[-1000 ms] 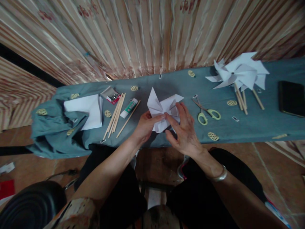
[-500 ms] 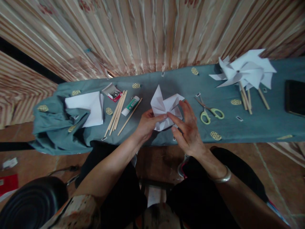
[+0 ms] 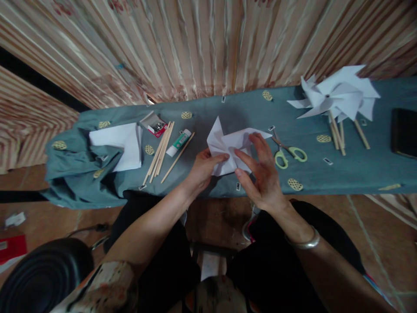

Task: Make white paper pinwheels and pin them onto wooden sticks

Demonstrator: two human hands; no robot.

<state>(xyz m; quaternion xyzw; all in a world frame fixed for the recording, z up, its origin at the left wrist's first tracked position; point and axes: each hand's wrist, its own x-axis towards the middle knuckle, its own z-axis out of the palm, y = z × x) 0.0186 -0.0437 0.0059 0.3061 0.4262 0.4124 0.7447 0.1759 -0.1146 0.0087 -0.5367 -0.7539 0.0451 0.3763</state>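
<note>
A white paper pinwheel (image 3: 230, 141) with folded blades is held just over the cloth in front of me. My left hand (image 3: 203, 167) grips its left side, with the thumb pressed on top close to the centre and the other fingers mostly hidden underneath. Over the right part of the paper is my right hand (image 3: 260, 171), its fingers spread; the fingertips are at or just above the paper, and contact is hard to tell. Right of that hand lie scissors (image 3: 289, 151) with green handles. To the left, a glue stick (image 3: 179, 142) rests beside a single wooden stick (image 3: 177, 158).
Further left are several wooden sticks (image 3: 159, 152), a small red-and-white box of metal pins (image 3: 156, 126) and white paper sheets (image 3: 127, 143). Finished pinwheels (image 3: 345, 93) on sticks lie at the right, near a dark phone-like object (image 3: 404, 132). A pleated curtain (image 3: 208, 48) hangs behind the table.
The pinwheel's upper right blade now stretches out to the right, where it was folded inward before. My right hand has shifted slightly right, its index finger off the centre. My left hand keeps its grip.
</note>
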